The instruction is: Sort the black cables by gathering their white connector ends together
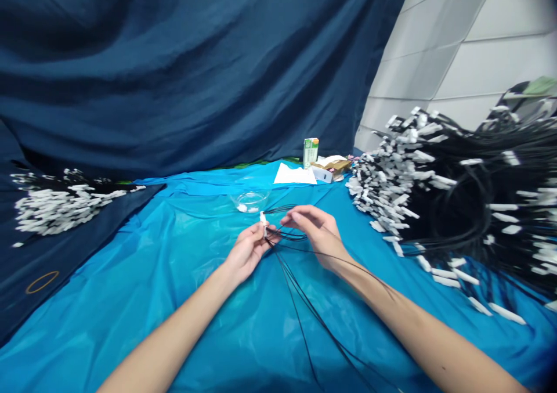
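Note:
Near the middle, my left hand (248, 251) is closed on a small white connector (263, 219) that points upward between thumb and fingers. Thin black wires (300, 288) run from it, some looping right, others trailing down across the blue sheet. My right hand (315, 227) is just to the right, its fingers curled around the looped wires, thumb near the index finger. Its exact hold on the wires is partly hidden. Behind my left hand stands a clear round bowl (255, 198) with a few white pieces inside.
A large heap of black cables with white connectors (391, 178) fills the right side. Another bundle (65, 207) lies at the left on dark cloth. White paper (295, 175), a green-white box (310, 152) and an open carton (339, 165) are at the back.

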### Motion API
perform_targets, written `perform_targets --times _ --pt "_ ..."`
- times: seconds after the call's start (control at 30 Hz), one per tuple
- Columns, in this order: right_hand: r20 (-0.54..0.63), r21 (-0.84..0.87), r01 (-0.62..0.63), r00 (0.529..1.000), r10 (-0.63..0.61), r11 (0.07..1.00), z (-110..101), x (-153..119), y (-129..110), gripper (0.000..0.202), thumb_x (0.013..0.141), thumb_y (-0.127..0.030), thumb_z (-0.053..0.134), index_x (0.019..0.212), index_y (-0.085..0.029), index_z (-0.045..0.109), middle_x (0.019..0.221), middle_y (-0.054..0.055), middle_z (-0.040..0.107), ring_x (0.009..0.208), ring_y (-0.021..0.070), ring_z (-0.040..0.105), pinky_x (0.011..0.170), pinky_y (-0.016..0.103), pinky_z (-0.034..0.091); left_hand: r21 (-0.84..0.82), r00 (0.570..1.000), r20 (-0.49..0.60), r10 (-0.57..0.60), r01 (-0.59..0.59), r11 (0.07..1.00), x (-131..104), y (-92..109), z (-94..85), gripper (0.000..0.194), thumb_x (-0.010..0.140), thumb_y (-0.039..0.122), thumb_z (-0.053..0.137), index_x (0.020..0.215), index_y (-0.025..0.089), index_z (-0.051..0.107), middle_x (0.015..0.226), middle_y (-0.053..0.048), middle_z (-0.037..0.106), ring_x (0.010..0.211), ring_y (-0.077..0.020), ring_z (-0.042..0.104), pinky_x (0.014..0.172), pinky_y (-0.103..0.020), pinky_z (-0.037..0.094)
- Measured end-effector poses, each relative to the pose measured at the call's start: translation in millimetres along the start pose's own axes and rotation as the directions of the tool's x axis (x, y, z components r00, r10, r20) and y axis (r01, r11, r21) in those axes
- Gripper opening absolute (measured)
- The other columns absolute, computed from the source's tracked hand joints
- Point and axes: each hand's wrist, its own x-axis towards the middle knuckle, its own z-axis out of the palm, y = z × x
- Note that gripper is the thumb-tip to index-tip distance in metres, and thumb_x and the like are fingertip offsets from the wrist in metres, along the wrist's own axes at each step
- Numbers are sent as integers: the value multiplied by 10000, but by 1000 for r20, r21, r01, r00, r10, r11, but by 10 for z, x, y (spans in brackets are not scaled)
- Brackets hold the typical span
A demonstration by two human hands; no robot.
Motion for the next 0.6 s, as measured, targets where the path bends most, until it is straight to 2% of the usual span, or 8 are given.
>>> perform_targets --times 0.07,0.13,0.2,0.27,0.33,0.43,0.53,0.6 --pt "-47 174 -62 996 72 983 -29 28 -40 242 780 -360 522 909 -157 549 692 21 557 678 129 555 697 303 462 10 1000 -29 0 0 1000 -1 3 2 104 803 121 436 878 61 476 881 -89 541 760 -106 545 722 -236 474" --pt "-97 269 -54 992 82 962 -80 62 -90 286 788 -386 510 956 -156 536 540 -30 427 515 78 462 586 254 452 20 999 -46 0 1 1000 3 4 2 100 804 114 429 879 63 471 877 -88 543 765 -111 550 718 -238 475" --pt "-156 322 -31 984 85 946 -142 99 -142 306 786 -411 510 950 -153 529 472 -67 225 398 38 265 434 179 349 27 999 -54 -3 4 1000 9 2 2 100 808 111 420 880 61 470 870 -89 545 771 -115 553 718 -238 475" --pt "-228 341 -2 970 85 940 -203 135 -189 343 768 -472 509 925 -167 506 506 -65 130 398 33 143 366 155 211 27 998 -63 -4 6 1000 13 -1 3 103 811 109 415 884 62 471 873 -90 546 778 -117 554 720 -239 476" --pt "-291 333 11 952 92 943 -257 169 -225 405 750 -563 465 929 -201 469 542 -54 142 410 40 130 361 161 154 24 997 -78 -3 5 1000 16 -5 2 103 809 107 418 884 62 473 885 -91 547 782 -117 552 715 -237 477" --pt "-340 259 18 938 74 966 -325 210 -253 462 754 -634 368 998 -250 443 584 -39 203 418 50 154 366 175 137 12 995 -101 5 -4 1000 23 -9 -10 98 800 102 435 878 62 480 903 -92 547 792 -116 547 707 -233 477" --pt "-348 115 24 937 17 993 -372 219 -256 437 760 -570 428 997 -213 513 595 -28 227 434 49 169 382 186 123 6 992 -124 31 -31 1000 47 -3 -39 101 801 116 445 875 63 487 907 -88 546 790 -113 543 701 -232 477" --pt "-335 -26 7 942 -15 1000 -374 200 -249 389 755 -499 491 946 -171 575 588 -18 283 456 54 219 400 193 159 7 989 -143 45 -44 999 67 8 -60 103 805 125 443 875 65 489 907 -85 545 774 -107 541 685 -227 476"
